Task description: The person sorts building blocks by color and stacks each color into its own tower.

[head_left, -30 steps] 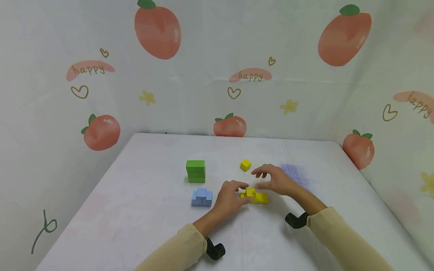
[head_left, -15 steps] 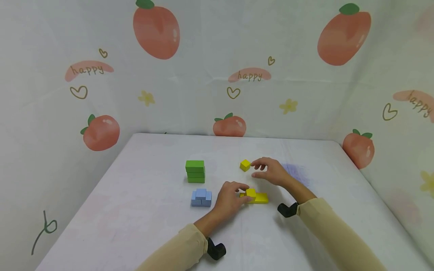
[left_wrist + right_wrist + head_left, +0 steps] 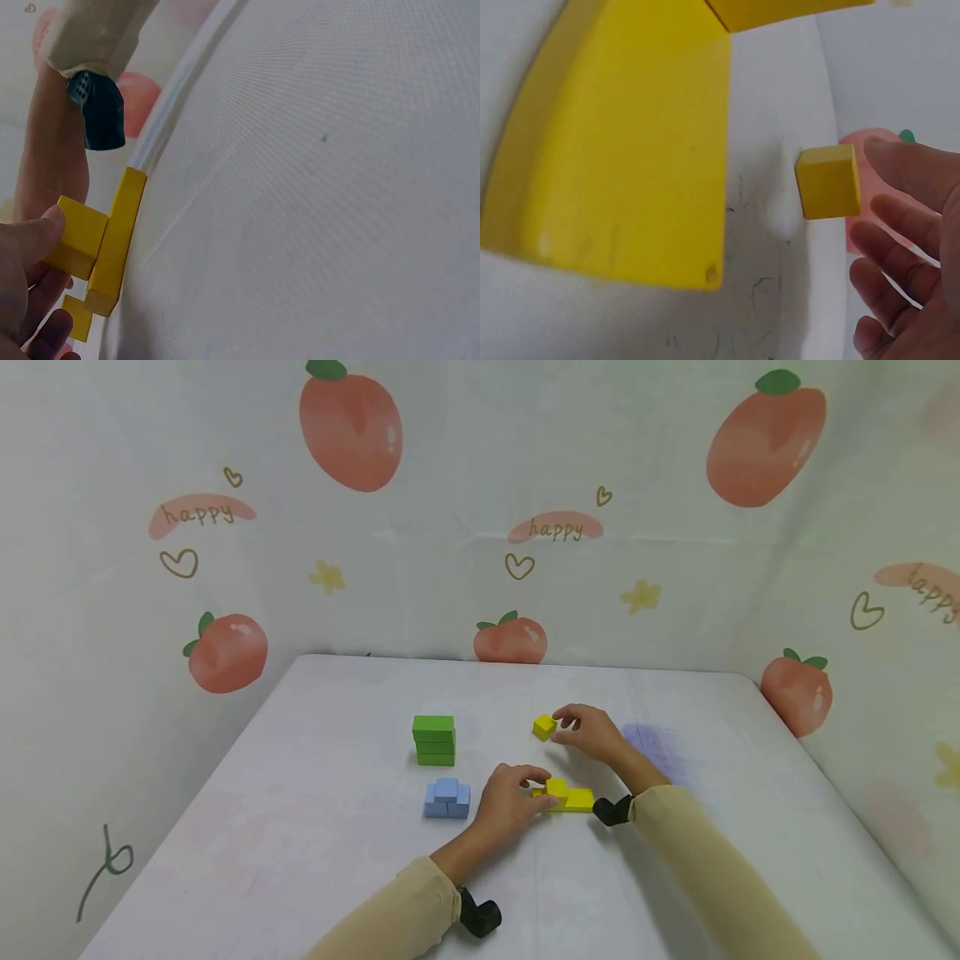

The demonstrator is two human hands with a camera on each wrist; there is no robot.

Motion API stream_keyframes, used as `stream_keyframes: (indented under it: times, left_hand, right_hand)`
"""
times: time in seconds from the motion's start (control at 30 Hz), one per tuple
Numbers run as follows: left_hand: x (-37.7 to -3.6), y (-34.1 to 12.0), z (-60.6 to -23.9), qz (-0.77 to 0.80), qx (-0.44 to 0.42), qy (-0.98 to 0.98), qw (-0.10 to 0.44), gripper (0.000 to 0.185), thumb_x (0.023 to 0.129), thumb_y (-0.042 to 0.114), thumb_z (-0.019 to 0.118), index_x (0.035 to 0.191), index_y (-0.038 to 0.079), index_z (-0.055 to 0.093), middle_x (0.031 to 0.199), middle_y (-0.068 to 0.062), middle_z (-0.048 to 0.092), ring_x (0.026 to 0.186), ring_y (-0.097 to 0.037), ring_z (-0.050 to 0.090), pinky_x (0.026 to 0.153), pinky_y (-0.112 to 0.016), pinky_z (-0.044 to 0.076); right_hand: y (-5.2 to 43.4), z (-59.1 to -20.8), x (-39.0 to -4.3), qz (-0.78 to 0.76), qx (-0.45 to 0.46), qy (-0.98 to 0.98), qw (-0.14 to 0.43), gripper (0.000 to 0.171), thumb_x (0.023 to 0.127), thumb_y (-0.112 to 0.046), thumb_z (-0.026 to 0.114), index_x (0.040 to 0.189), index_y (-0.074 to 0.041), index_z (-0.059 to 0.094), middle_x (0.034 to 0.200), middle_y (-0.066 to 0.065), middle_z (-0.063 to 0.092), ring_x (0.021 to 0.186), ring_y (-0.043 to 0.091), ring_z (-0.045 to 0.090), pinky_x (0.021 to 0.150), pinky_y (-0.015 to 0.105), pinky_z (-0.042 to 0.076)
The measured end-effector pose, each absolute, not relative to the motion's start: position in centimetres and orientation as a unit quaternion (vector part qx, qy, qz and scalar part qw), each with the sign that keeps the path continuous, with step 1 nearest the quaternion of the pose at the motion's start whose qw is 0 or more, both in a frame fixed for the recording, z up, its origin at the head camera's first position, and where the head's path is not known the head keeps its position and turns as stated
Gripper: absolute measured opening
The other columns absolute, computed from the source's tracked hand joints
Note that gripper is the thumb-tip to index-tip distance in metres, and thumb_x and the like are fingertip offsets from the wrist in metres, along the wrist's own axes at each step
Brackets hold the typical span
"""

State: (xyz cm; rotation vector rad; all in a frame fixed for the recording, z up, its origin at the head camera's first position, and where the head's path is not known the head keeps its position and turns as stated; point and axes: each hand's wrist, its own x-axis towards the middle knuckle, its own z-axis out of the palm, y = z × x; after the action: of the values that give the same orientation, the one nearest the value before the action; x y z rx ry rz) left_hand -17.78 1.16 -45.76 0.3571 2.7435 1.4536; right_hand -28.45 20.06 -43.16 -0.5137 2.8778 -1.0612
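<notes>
While the left hand (image 3: 504, 800) curls its fingers (image 3: 30, 247) round a small yellow cube (image 3: 556, 787) that sits on a flat yellow block (image 3: 577, 799), the right hand (image 3: 592, 733) reaches toward a lone yellow cube (image 3: 544, 726) farther back on the bench (image 3: 315, 827). Its fingers (image 3: 907, 225) are loosely bent and spread, just beside that cube, gripping nothing; whether a fingertip touches it cannot be told. The flat block lies near the middle of the bench, between the two forearms. To its left stands a cluster of light blue blocks (image 3: 447, 797), and behind those a stack of green blocks (image 3: 433, 740). Cloth printed with peaches (image 3: 351, 427) hangs behind the bench.
</notes>
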Motion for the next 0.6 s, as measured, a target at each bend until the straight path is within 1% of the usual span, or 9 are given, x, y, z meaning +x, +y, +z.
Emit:
stream_keyframes:
  times: [0.2, 0.3, 0.5, 0.6]
  left_hand:
    - [-17.8, 1.1, -45.8, 0.464, 0.117, 0.878, 0.008, 0.030, 0.081, 0.027, 0.081, 0.109, 0.021, 0.074, 0.096, 0.011, 0.061, 0.092, -0.011, 0.051, 0.075, -0.027, 0.043]
    - [-17.8, 1.1, -45.9, 0.466, 0.116, 0.877, 0.009, 0.030, 0.080, 0.027, 0.081, 0.109, 0.021, 0.074, 0.096, 0.011, 0.061, 0.092, -0.011, 0.051, 0.075, -0.027, 0.043]
    - [-17.8, 1.0, -45.8, 0.465, 0.110, 0.879, 0.014, 0.031, 0.080, 0.027, 0.081, 0.110, 0.021, 0.074, 0.095, 0.011, 0.060, 0.092, -0.011, 0.051, 0.075, -0.027, 0.044]
    - [-17.7, 1.0, -45.7, 0.463, 0.106, 0.880, 0.015, 0.031, 0.080, 0.028, 0.081, 0.109, 0.021, 0.074, 0.095, 0.009, 0.059, 0.091, -0.011, 0.051, 0.075, -0.026, 0.044]
  right_hand:
    - [19.4, -43.6, -29.1, -0.338, -0.134, 0.931, 0.024, 0.040, 0.083, -0.023, 0.077, 0.117, -0.005, 0.065, 0.099, 0.010, 0.062, 0.087, 0.027, 0.055, 0.072, 0.036, 0.048]
    - [19.0, -43.7, -29.2, -0.339, -0.125, 0.932, 0.030, 0.041, 0.083, -0.024, 0.077, 0.116, -0.003, 0.063, 0.100, 0.012, 0.063, 0.087, 0.028, 0.056, 0.074, 0.038, 0.049]
    - [18.6, -44.1, -29.4, -0.331, -0.118, 0.936, 0.029, 0.041, 0.083, -0.024, 0.078, 0.113, -0.003, 0.060, 0.101, 0.013, 0.064, 0.088, 0.028, 0.057, 0.078, 0.039, 0.049]
    - [18.5, -44.2, -29.3, -0.331, -0.118, 0.936, 0.025, 0.040, 0.083, -0.022, 0.078, 0.112, -0.002, 0.059, 0.100, 0.013, 0.064, 0.088, 0.028, 0.058, 0.077, 0.040, 0.049]
